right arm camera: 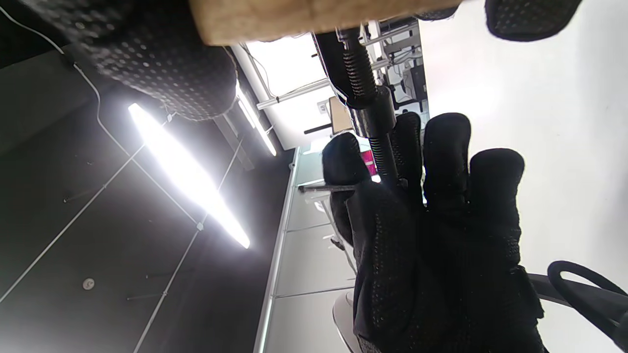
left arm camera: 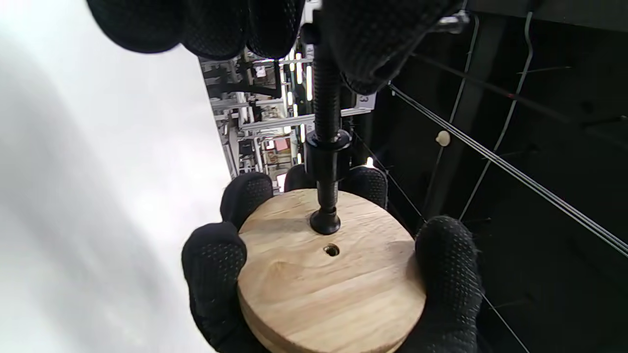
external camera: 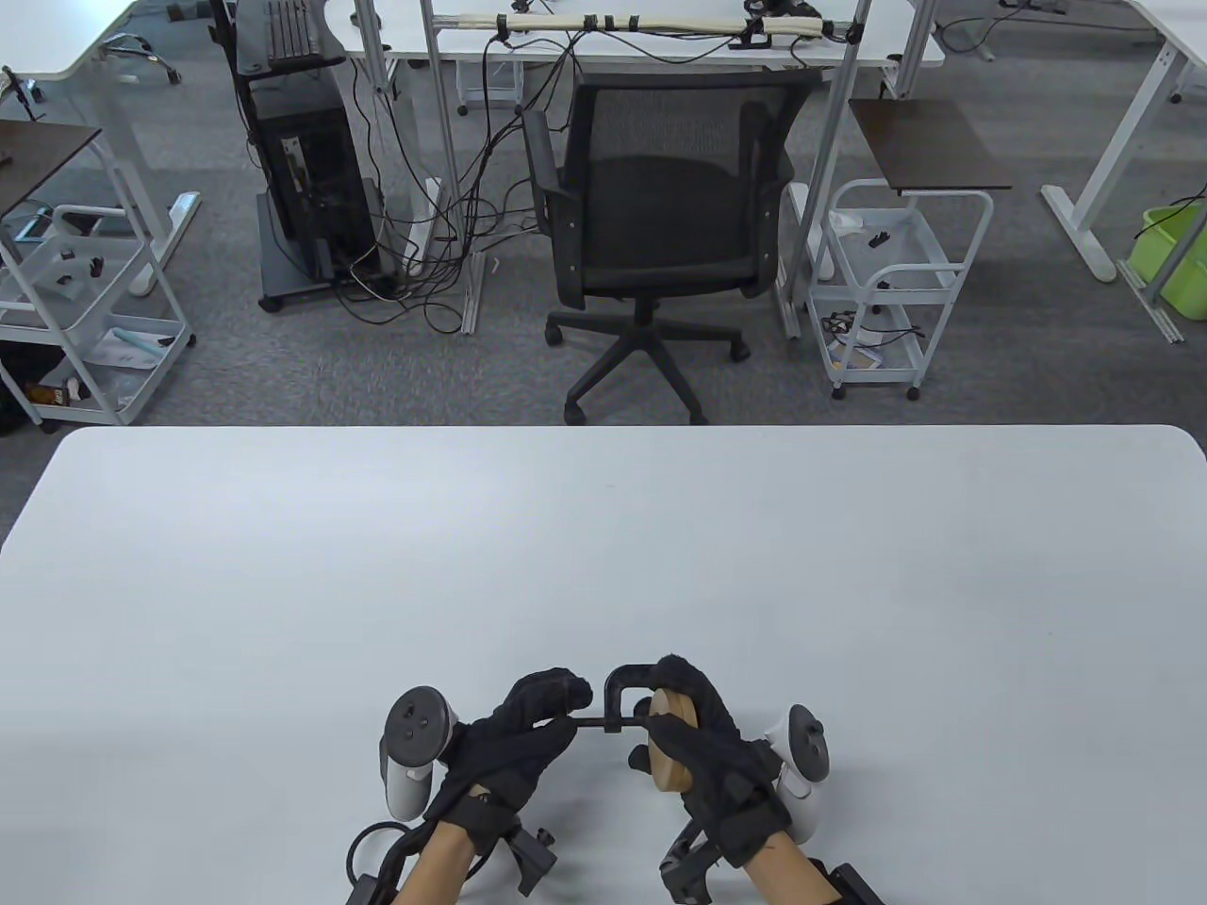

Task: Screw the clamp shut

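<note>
Black clamp (external camera: 622, 702) spans between both hands.

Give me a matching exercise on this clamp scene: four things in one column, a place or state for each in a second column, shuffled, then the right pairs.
Things:
1. left hand
2. right hand
3. clamp screw
4. office chair

Places or states:
A. on the floor beyond the table
B. holds the wooden disc
C. its tip rests on the disc's face, beside a small hole
D. grips the screw's handle end

Pairs: 1-D, 2-B, 3-C, 4-A
</note>
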The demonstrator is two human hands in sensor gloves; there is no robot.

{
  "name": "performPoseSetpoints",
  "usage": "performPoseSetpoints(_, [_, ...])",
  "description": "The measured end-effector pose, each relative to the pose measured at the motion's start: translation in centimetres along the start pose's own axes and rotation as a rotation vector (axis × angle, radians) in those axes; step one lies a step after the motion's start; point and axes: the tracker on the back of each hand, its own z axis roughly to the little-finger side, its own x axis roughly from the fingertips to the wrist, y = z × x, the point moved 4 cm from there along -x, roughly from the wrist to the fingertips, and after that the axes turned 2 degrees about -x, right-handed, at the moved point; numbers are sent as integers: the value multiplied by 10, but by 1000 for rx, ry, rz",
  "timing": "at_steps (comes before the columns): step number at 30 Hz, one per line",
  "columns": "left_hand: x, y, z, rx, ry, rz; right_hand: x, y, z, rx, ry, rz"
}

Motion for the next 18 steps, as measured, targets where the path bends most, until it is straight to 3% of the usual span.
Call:
performPoseSetpoints(4, [-1,-2,-5,-71,-32,-5,0,-1,0,-12,1,12])
performPoseSetpoints(9, [-1,-4,-2,-8,-19,-14,0,-1,-1,-15,-3,12])
performPoseSetpoints(18, [1,-3,1,-73,26,-17,0,-6,-7,32,-27,45])
